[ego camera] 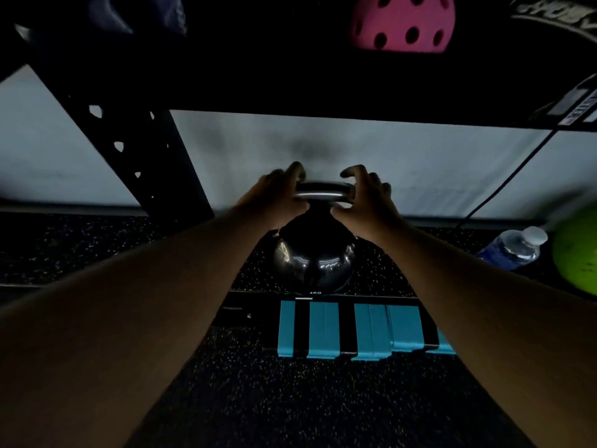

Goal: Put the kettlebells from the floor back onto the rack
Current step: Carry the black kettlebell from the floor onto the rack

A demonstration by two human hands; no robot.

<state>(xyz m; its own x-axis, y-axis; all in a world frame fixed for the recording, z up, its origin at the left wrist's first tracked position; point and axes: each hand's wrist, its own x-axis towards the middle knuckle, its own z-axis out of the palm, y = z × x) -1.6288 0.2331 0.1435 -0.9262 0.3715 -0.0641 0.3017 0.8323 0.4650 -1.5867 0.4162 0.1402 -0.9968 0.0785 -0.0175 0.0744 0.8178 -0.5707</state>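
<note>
A glossy black kettlebell stands on the speckled bottom shelf of the black rack, just behind the front rail where a "4KG" label and blue tape strips show. My left hand curls around the left end of its metal handle. At the handle's right end is my right hand, its fingers bent around the bar but partly spread. Both forearms reach in from the lower corners. The dim light hides how firm each grip is.
An upper rack shelf hangs low overhead with a pink holed ball on it. A slanted perforated rack post stands left. A water bottle, a green ball and a black cable lie right.
</note>
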